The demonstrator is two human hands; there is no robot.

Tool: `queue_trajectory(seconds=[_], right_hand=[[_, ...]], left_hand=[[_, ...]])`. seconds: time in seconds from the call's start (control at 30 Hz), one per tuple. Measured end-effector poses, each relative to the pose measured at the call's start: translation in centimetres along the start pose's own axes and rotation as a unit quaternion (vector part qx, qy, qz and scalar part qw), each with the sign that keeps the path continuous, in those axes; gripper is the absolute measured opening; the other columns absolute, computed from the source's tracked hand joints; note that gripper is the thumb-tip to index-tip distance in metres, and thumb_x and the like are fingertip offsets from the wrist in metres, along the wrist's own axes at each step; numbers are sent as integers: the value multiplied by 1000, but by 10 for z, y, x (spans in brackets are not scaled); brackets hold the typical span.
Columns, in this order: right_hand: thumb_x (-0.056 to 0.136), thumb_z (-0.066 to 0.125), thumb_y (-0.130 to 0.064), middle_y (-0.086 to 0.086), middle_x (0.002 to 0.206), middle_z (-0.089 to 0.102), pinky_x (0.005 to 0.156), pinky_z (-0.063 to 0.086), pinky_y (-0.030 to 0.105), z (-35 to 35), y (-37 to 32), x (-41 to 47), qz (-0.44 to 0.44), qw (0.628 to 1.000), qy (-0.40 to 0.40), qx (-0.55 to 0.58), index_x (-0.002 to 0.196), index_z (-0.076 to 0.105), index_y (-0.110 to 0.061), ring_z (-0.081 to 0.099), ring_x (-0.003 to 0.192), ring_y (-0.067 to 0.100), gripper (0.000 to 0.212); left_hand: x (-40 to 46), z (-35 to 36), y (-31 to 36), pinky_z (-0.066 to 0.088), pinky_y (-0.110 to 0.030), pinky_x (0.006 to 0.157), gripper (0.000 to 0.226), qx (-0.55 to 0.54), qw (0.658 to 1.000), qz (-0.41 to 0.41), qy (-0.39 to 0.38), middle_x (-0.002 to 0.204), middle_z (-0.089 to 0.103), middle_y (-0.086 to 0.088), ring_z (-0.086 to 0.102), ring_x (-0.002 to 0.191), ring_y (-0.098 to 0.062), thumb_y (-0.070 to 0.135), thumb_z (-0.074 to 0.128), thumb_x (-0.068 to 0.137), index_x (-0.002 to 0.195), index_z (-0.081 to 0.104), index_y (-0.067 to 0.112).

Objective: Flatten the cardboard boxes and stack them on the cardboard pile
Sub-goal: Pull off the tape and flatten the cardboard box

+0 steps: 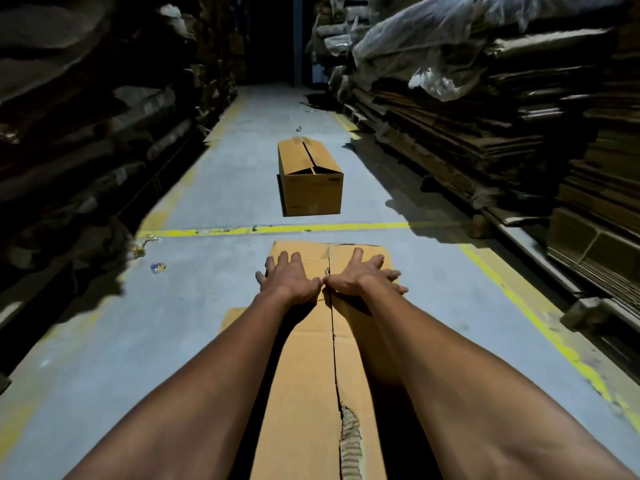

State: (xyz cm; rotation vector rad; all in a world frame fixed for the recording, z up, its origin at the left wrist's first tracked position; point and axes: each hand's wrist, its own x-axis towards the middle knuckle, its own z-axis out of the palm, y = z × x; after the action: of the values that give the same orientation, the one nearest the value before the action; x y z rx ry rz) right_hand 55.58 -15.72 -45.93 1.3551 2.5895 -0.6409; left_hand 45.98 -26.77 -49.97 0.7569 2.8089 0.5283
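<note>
A flattened box [313,358] is laid lengthwise on the grey floor [214,188] of a dim aisle, its centre seam running away from the camera and torn near the bottom edge, where the corrugation is exposed. Both hands are pressed flat on its far part with fingers spread and straight, nothing being grasped: the left hand [289,277] lies left of the seam and the right hand [360,275] right of it, the two thumbs meeting at the seam. Beyond the far edge of the cardboard a yellow line [277,229] is painted across the floor. Further along the aisle, past that line and well apart from the hands, a second box [310,178] stands still erect, its top flaps partly parted. Stacks of flat cardboard [485,133] are piled along the right side, with plastic sheeting [450,46] draped over the upper layers; darker stacks line the left. A small bottle [158,267] lies on the floor to the left.
</note>
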Motion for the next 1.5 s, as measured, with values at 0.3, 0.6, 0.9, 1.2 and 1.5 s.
queue_trajectory(seconds=[0.3, 0.6, 0.9, 1.2, 1.5], right_hand=[[64, 38, -95, 14, 164, 20, 104, 38, 73, -2, 5, 34, -48, 996, 26, -72, 161, 12, -36, 30, 139, 61, 116], [64, 15, -101, 14, 165, 17, 104, 34, 75, 2, 3, 37, -47, 995, 19, -83, 161, 11, -35, 26, 142, 61, 118], [75, 38, -95, 12, 171, -2, 109, 21, 81, 3, 5, 27, -44, 996, 8, -78, 163, 5, -38, 6, 146, 66, 109], [72, 17, -100, 11, 173, -8, 107, 11, 81, 34, 28, 40, -114, 982, 115, -99, 163, 6, -40, -9, 153, 56, 109], [75, 15, -97, 10, 173, -10, 106, 18, 76, 41, 30, 48, -119, 977, 130, -118, 163, 3, -41, -9, 152, 57, 106]], left_hand=[[25, 14, 3, 32, -58, 109, 56, -22, 994, 27, 107, 150, 43, 0, 26, 145, -31, 62, 61, 83, 131, 47, 35], [46, 23, 21, 21, -60, 113, 18, -83, 974, 61, 201, 140, 52, 18, 39, 137, -16, 52, 69, 93, 110, 63, 51], [52, 22, 23, 18, -59, 118, 7, -120, 966, 79, 215, 122, 61, 23, 50, 125, -11, 41, 75, 94, 87, 72, 42], [69, 21, 27, 22, -59, 118, 19, -205, 948, 49, 238, 118, 65, 23, 57, 121, -9, 41, 73, 94, 77, 67, 48], [120, 24, 41, 6, -51, 124, 18, -245, 941, -42, 231, 87, 73, 16, 66, 110, -12, 62, 65, 92, 93, 73, 45]])
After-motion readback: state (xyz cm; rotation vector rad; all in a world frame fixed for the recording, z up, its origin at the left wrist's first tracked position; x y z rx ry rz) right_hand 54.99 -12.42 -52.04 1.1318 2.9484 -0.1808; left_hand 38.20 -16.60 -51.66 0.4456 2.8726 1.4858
